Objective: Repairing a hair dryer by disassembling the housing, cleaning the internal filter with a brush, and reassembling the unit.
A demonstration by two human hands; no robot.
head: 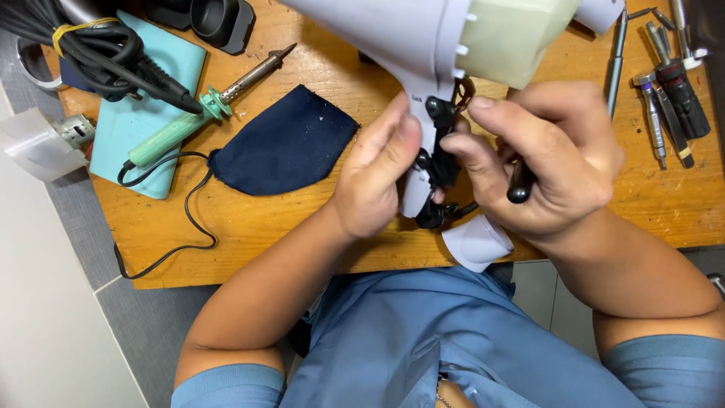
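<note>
White hair dryer (423, 45) pinched by both hands (377, 174), soldering iron (204, 106) and navy cloth (283, 143) lying beside.

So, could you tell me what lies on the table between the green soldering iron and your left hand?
In the head view, a dark blue cloth lies between the soldering iron and the left hand.

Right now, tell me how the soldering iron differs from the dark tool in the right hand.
The soldering iron lies untouched on the wooden bench; the dark tool sits in the right hand. The iron is green-handled and fully visible, metal tip exposed; the dark tool is black and mostly hidden. Both are slim hand tools.
</note>
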